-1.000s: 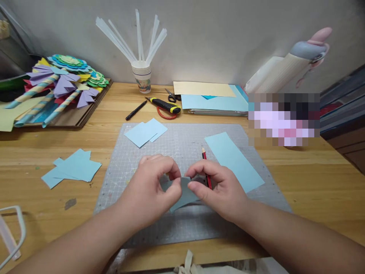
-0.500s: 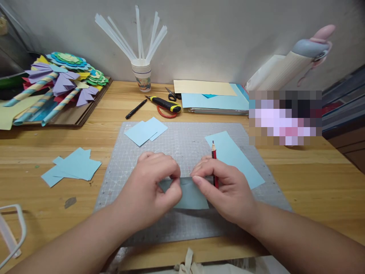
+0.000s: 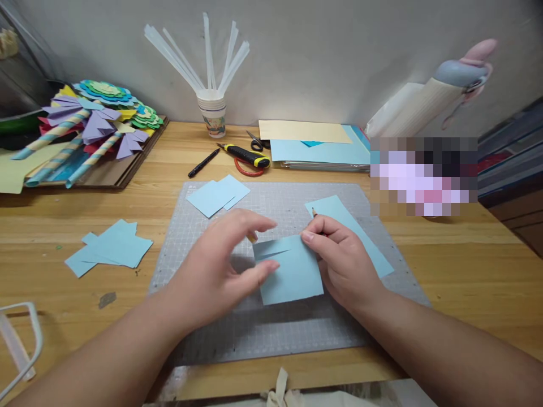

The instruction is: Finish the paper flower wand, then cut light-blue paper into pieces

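Observation:
A light blue square of paper [image 3: 292,274] is held up above the grey cutting mat [image 3: 212,347], with a thin slit or crease near its top edge. My right hand [image 3: 345,263] pinches its upper right corner between thumb and finger. A pencil [image 3: 314,212] is also tucked in that hand, its sharpened tip showing above the fingers and its body mostly hidden. At the paper's left side, my left hand [image 3: 223,271] has its thumb and fingers spread apart. Its thumb overlaps the paper in view; whether it touches, I cannot tell.
Blue squares [image 3: 211,198] and a longer blue strip [image 3: 354,237] lie on the mat. More blue pieces [image 3: 112,246] are at left. Behind stand a black pen [image 3: 203,163], a yellow-black cutter [image 3: 244,154], scissors [image 3: 257,143] and a paper cup [image 3: 213,116] of white strips.
My left hand has released its pinch and opened. The paper has been raised and turned to face me, held by my right hand alone. The pencil has tilted lower in the right hand.

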The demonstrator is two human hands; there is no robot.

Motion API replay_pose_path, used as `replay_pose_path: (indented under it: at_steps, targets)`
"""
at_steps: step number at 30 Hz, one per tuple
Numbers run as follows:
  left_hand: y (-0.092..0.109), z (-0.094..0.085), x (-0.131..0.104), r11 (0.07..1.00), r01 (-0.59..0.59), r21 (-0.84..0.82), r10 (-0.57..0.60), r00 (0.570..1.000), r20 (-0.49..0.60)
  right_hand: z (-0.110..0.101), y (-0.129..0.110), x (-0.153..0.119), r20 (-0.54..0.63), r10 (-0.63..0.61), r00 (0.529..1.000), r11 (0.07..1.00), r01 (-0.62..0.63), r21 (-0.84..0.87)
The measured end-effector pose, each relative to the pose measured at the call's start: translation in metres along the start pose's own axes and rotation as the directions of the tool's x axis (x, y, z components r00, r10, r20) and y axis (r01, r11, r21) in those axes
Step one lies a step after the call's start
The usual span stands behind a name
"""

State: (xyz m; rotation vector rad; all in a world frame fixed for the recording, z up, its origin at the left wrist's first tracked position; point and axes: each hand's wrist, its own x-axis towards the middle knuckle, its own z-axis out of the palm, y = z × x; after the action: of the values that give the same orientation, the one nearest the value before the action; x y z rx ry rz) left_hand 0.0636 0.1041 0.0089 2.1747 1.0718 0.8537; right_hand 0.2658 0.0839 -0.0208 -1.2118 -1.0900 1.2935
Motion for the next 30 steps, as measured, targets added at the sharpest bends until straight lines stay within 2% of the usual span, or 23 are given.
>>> replay_pose_path:
  at_steps: [2, 4, 7, 11, 16, 18, 21, 26, 30]
  targets:
    - [0.000, 0.004, -0.001, 0.996, -0.090, 0.010, 0.090, 0.994, 0.061, 0.002, -0.001, 0.000, 0.046, 0.082, 0.996, 0.995, -0.085, 0.048]
    - [-0.001, 0.007, -0.001, 0.995, -0.094, 0.023, 0.093, 0.995, 0.048, 0.004, -0.002, 0.000, 0.089, 0.125, 0.988, 0.988, -0.133, 0.082]
    - [0.000, 0.008, -0.002, 0.999, -0.040, 0.030, 0.041, 0.999, -0.023, 0.004, -0.002, 0.001, 0.153, 0.099, 0.983, 0.988, -0.115, 0.102]
    - [0.001, 0.007, -0.002, 0.996, 0.092, 0.000, -0.092, 0.992, -0.081, 0.005, -0.001, 0.000, 0.211, 0.059, 0.976, 0.998, -0.065, 0.022]
    - [-0.001, 0.010, -0.003, 0.940, 0.284, -0.187, -0.299, 0.952, -0.059, 0.006, -0.002, -0.001, 0.132, -0.063, 0.989, 0.997, 0.067, -0.031]
    - [-0.002, 0.011, -0.004, 0.928, 0.288, -0.237, -0.306, 0.951, -0.043, 0.006, -0.002, -0.001, 0.131, -0.066, 0.989, 0.997, 0.071, -0.037]
    - [-0.001, 0.011, -0.004, 0.936, 0.239, -0.257, -0.255, 0.967, -0.027, 0.006, -0.002, -0.001, 0.132, -0.051, 0.990, 0.998, 0.055, -0.029]
    - [0.003, 0.011, -0.001, 0.941, 0.254, -0.222, -0.242, 0.967, 0.080, 0.005, 0.000, -0.002, 0.084, -0.061, 0.995, 0.998, 0.061, -0.001]
    - [0.003, 0.013, -0.001, 0.929, 0.280, -0.240, -0.274, 0.960, 0.061, 0.005, 0.001, -0.002, 0.042, -0.108, 0.993, 0.994, 0.109, -0.025]
